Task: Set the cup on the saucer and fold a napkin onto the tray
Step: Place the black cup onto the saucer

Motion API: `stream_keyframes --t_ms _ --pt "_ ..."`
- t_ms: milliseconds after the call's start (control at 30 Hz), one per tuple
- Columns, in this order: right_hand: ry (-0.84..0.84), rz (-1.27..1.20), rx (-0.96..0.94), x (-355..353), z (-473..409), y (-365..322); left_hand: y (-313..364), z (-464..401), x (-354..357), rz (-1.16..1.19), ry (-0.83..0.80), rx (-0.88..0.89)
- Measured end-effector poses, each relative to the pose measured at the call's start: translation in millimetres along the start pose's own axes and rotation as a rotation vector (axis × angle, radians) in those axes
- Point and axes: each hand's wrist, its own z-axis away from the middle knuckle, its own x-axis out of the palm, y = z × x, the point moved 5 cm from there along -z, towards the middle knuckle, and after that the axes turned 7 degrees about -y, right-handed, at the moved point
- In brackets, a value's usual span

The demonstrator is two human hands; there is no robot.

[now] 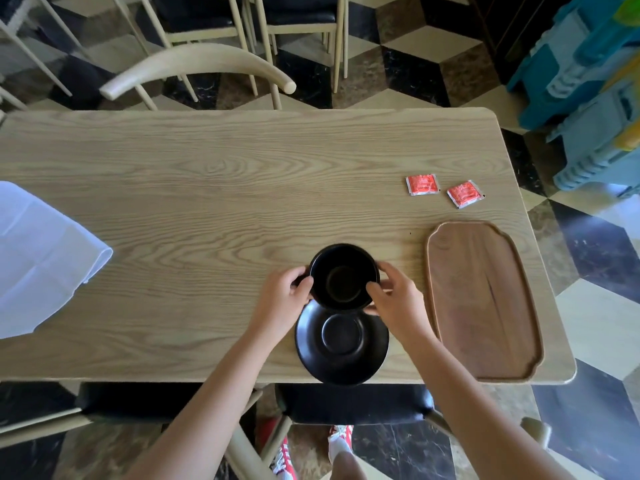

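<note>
Carefully, a person's left hand (289, 292) and right hand (394, 299) clasp the black cup (343, 277) from both sides, fingers (375, 289) wrapped on its rim, apparently for a steady, level carry. It overlaps the far edge of the saucer (341, 344), not yet centred. The napkin (41, 258) lies at the counter's (207, 185) left; the tray (485, 299) waits at right.

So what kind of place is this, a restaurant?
Probably a café or restaurant: several matching wooden chairs stand around the wooden table, red sauce packets lie near a serving tray, and both hands hold a black cup.
</note>
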Motion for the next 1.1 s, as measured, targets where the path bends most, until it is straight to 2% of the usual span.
stream_keyframes --t_ms 267,633,800,867,933,1000,1100 --pt "-0.058 -0.053 0.051 15 36 39 -34 42 16 0.003 -0.008 -0.023" --pt "-0.088 0.001 0.031 13 47 51 -47 54 27 -0.028 0.012 0.004" --pt "-0.153 0.063 0.045 14 50 57 -54 58 29 -0.071 -0.004 -0.014" --pt "-0.145 0.101 0.039 14 51 57 -53 59 27 -0.111 0.034 0.014" --pt "-0.042 0.224 0.009 9 51 58 -56 59 21 -0.197 0.136 0.021" --pt "0.04 0.286 0.032 2 53 63 -63 58 14 -0.17 0.163 -0.067" --pt "-0.028 0.113 0.138 2 50 76 -78 54 18 0.124 -0.011 -0.264"
